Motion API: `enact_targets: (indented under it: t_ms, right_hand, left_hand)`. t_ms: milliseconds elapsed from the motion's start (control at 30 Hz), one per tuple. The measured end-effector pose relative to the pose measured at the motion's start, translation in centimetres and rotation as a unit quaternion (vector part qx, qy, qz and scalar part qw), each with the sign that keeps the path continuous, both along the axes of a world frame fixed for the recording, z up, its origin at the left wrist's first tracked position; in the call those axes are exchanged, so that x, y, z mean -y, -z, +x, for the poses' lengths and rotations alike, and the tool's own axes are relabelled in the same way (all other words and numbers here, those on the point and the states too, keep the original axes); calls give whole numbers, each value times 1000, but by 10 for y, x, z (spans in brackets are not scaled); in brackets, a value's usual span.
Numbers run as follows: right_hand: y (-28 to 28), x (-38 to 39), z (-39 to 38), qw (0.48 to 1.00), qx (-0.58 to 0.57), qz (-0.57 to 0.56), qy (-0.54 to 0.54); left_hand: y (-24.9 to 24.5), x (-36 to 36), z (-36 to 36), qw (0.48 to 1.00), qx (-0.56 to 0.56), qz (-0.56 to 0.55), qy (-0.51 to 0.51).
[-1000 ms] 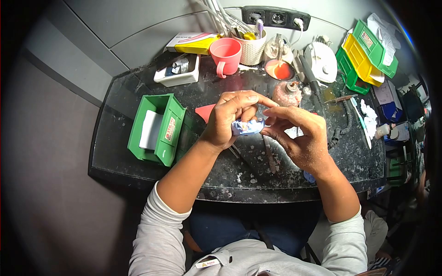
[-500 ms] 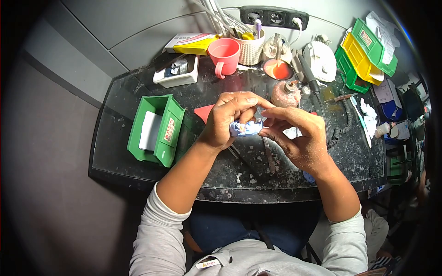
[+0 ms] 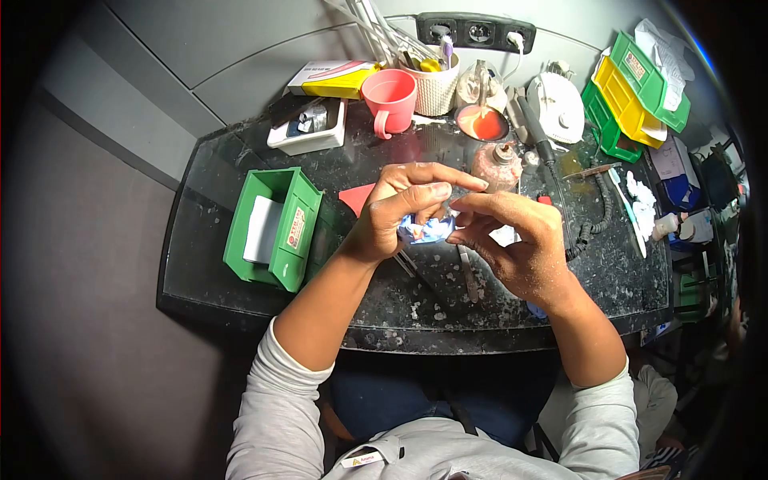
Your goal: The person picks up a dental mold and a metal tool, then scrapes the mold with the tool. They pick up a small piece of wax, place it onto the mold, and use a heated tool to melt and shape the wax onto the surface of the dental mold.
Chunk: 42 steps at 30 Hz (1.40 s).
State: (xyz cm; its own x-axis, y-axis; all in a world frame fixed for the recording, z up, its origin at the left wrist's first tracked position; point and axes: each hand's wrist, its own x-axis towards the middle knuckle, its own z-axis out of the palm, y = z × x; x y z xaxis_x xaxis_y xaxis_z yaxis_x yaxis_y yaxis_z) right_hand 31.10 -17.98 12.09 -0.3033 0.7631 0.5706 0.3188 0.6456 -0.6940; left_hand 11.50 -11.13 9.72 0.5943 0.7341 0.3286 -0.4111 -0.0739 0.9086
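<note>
Both hands meet just above the front of the dark counter. The left hand is curled round a small blue and white piece, thumb over the top and fingers underneath. The right hand comes in from the other side, its fingertips pinching the piece's right end. So the piece sits between the two hands, lifted off the counter. Under them a thin metal tool lies flat on the counter. Off to the left stands a green bin with a white slab in it. Further back are a pink mug, a white basket of tools and a small bowl with orange inside. A socket strip is on the wall behind.
</note>
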Motion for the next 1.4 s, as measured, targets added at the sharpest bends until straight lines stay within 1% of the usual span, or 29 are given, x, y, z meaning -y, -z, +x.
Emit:
enact_targets:
  t_ms: [100, 233, 300, 400, 633, 833, 900, 933, 1000, 1133, 1200, 1400]
  right_hand:
    - [0, 0, 1, 1000, 17, 2, 5]
    - [2, -1, 0, 1000, 12, 10, 7]
    - [3, -1, -1, 1000, -1, 14, 11]
    - [3, -2, 0, 1000, 4, 3, 13]
    - [3, -3, 0, 1000, 16, 6, 15]
    - [3, -3, -1, 1000, 9, 0, 16]
    - [4, -4, -2, 1000, 2, -2, 21]
    - [3, -4, -2, 1000, 2, -2, 21]
    - [2, -4, -2, 999, 8, -8, 30]
    - [-2, -3, -4, 999, 0, -11, 37]
    - [-3, -3, -2, 999, 4, -10, 37]
    - [0, -3, -2, 999, -18, -33, 31]
  left_hand:
    - [1, 0, 0, 1000, -2, -3, 0]
    - [-1, 0, 1, 1000, -1, 2, -2]
    - [-3, -1, 1, 999, -36, 16, -14]
    - [-3, -1, 1, 999, -45, 17, -26]
    - [-1, -1, 3, 999, -29, 7, -41]
    - [-2, -1, 4, 996, -47, 14, -77]
    - [1, -4, 4, 992, -49, 42, -105]
    - [1, -4, 5, 992, -49, 42, -105]
    - [-1, -2, 7, 989, -44, 21, -137]
    - [1, -4, 6, 985, -48, 31, -163]
    - [-1, -3, 7, 974, -70, 57, -208]
    - [9, -6, 16, 969, -63, 49, -235]
